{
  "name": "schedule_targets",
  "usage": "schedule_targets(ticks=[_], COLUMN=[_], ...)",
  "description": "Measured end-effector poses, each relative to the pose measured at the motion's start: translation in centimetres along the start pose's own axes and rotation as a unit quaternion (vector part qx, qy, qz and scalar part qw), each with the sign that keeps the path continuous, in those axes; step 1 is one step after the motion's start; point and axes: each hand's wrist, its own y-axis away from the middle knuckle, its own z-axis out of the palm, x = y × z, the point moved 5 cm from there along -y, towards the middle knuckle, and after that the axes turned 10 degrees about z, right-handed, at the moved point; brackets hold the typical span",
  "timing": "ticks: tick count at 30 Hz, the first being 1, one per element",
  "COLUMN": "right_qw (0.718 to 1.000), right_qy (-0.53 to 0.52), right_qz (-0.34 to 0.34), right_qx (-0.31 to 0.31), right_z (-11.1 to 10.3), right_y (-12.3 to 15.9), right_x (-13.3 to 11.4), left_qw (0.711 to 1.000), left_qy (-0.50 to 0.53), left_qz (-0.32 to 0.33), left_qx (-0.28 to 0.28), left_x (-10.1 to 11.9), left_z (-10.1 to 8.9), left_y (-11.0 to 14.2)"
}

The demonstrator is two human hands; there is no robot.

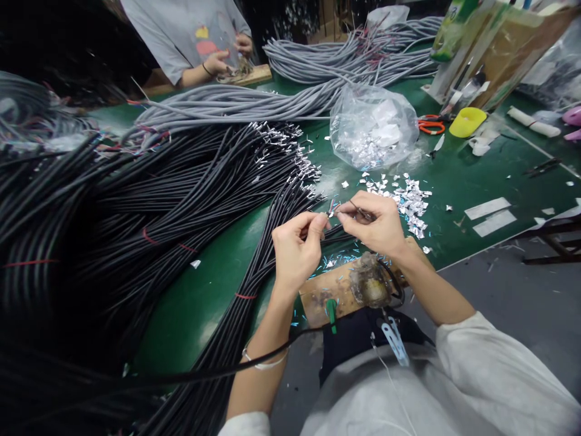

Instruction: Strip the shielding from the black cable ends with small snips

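Steady the cable end, pinched in the left hand at frame centre; draw gently with the right hand, pinching its thin wires.

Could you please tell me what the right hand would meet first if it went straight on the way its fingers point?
The right hand would probably first meet the wire ends by the left hand, then that hand itself, though depth is unclear.
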Motion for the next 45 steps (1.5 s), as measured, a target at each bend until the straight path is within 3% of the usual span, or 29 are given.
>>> schedule_targets(ticks=[7,10,13,19,22,27,32,37,45], right_qw=[0.999,1.0,0.998,0.994,0.991,0.966,0.982,0.994,0.993], right_qy=[-0.036,-0.025,-0.037,-0.101,-0.114,-0.196,-0.155,-0.079,-0.092], right_qz=[0.009,0.001,0.034,0.031,0.057,0.139,0.074,0.007,0.008], right_qx=[0.009,-0.012,-0.029,-0.041,-0.033,-0.092,-0.079,-0.076,-0.079], right_z=[-0.1,0.1,0.0,-0.3,0.0,1.2,0.8,0.4,0.6], right_y=[0.1,0.2,0.0,-0.1,0.0,0.0,0.0,0.4,0.4], right_x=[-0.1,-0.1,0.3,0.1,0.5,1.6,0.6,-0.5,-0.4], left_qw=[0.999,0.999,0.999,0.997,0.998,0.998,0.994,0.994,0.995], left_qy=[-0.023,-0.022,0.003,-0.005,-0.013,0.025,0.059,0.065,0.04], left_qz=[0.022,0.029,0.027,0.039,0.04,0.059,0.075,0.075,0.075], left_qx=[-0.008,-0.017,-0.021,-0.067,-0.036,0.022,0.056,0.053,0.047], left_x=[0.4,0.4,0.4,0.7,0.6,0.4,0.5,0.5,0.7], left_z=[0.0,-0.1,-0.5,-0.4,-0.4,-0.7,-1.5,-1.8,-1.7], left_y=[0.0,0.0,-0.1,-0.1,-0.1,-0.1,-0.2,-0.3,-0.3])
